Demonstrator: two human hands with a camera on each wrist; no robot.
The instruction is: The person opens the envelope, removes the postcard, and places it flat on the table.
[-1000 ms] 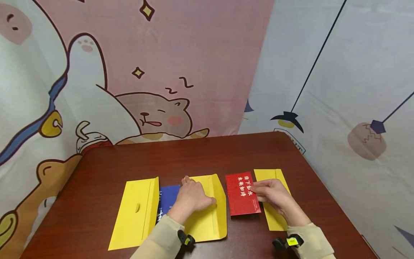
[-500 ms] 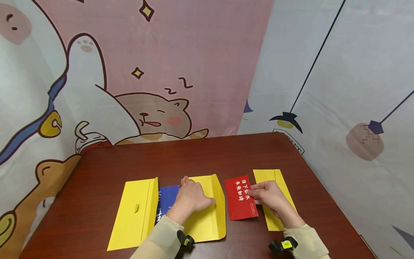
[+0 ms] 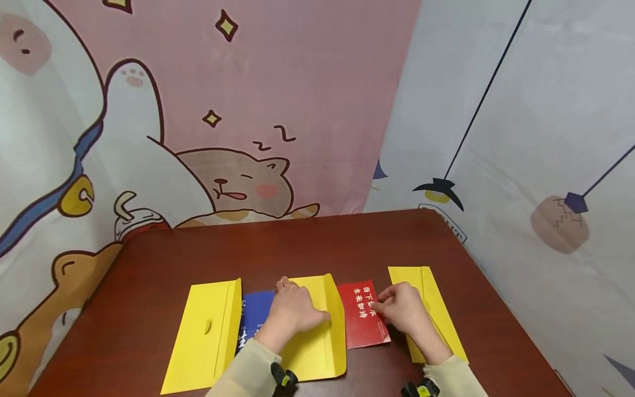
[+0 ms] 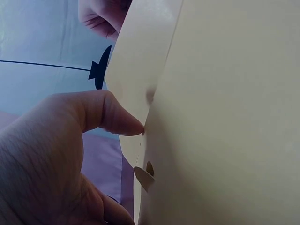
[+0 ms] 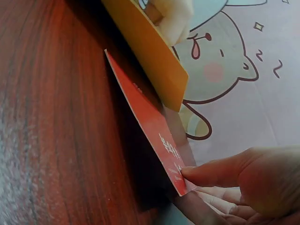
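My left hand (image 3: 296, 313) grips the middle yellow envelope (image 3: 311, 353), its thumb bent at the mouth beside the raised flap (image 4: 136, 79). A semicircular tab cut (image 4: 144, 178) shows near that thumb. My right hand (image 3: 404, 311) pinches the right edge of a red card (image 3: 366, 328) with white Chinese characters. Seen from the right wrist, the thumb (image 5: 215, 171) lies on the card's face and the fingers are behind it. The card's left edge meets the envelope's flap in the head view, and the card is tilted off the table.
A second yellow envelope (image 3: 198, 342) lies at the left, with a blue card (image 3: 255, 311) between it and the middle one, partly hidden by my left arm. Another yellow envelope (image 3: 439, 325) lies under my right forearm. Cartoon-printed cloth (image 3: 307, 110) hangs behind the brown table (image 3: 278, 242).
My right hand has moved left with the red card, bringing its left edge up to the middle envelope's flap. The left hand keeps its place. The head view has tipped slightly upward.
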